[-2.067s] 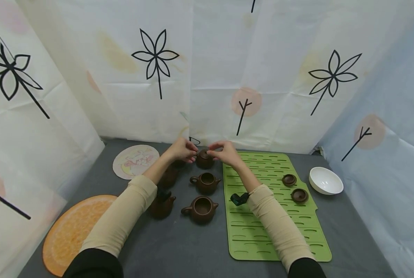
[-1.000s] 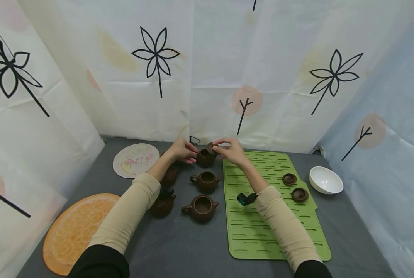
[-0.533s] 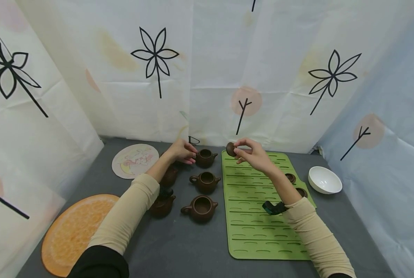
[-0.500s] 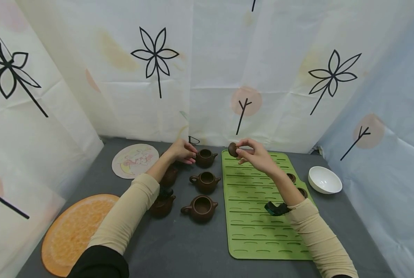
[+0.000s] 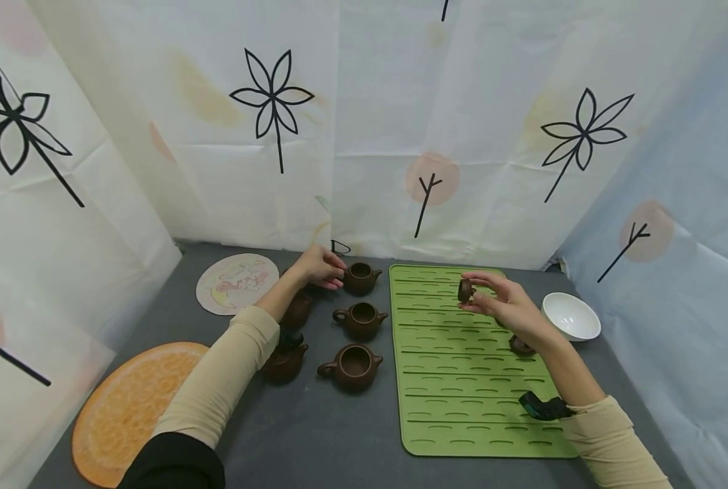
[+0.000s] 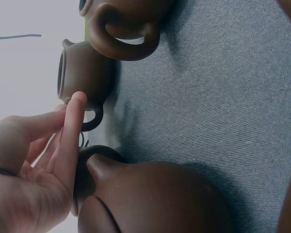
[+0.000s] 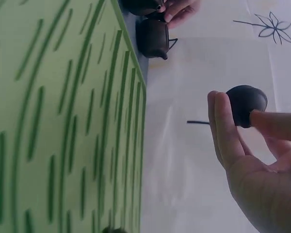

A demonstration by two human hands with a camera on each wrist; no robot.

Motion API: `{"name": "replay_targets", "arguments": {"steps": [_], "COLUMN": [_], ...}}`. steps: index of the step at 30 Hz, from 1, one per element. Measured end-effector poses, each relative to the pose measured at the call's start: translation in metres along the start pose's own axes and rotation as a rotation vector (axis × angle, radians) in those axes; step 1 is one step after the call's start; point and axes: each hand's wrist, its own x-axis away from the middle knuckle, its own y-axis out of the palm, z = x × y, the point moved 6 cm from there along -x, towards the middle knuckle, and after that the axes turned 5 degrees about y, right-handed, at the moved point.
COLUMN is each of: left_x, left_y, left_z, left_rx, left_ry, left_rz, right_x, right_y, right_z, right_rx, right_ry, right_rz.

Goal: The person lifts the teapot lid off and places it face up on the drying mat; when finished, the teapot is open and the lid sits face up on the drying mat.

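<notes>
On a grey desk (image 5: 315, 435), three lidless brown teapots stand in a column beside a green ridged mat (image 5: 456, 380). Above the mat's far half, the right hand (image 5: 511, 309) pinches a small brown lid (image 5: 464, 290) between thumb and fingers, clear of the surface. Farther back, the left hand (image 5: 318, 266) rests extended fingers (image 6: 70, 131) against the farthest teapot (image 5: 360, 278).

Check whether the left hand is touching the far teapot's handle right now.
Touching. The left wrist view shows a fingertip of the left hand resting against the far teapot just above its loop handle.
</notes>
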Motion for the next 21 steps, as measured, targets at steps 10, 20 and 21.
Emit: {"name": "replay_targets", "arguments": {"steps": [10,20,21], "left_x": [0.0,0.0,0.0], "left_y": [0.0,0.0,0.0], "left_z": [0.001,0.0,0.0], "left_rx": [0.003,0.0,-0.001], "left_ry": [0.019,0.02,0.02], "left_rz": [0.006,0.016,0.018], "right_x": [0.042,0.058,0.058], "right_y": [-0.006,-0.008,-0.007], "right_z": [0.04,0.065,0.067], "right_rx": [0.042,0.128,0.119], "right_ry": [0.091,0.188,0.192], "right_rz": [0.009,-0.005,-0.011]}}
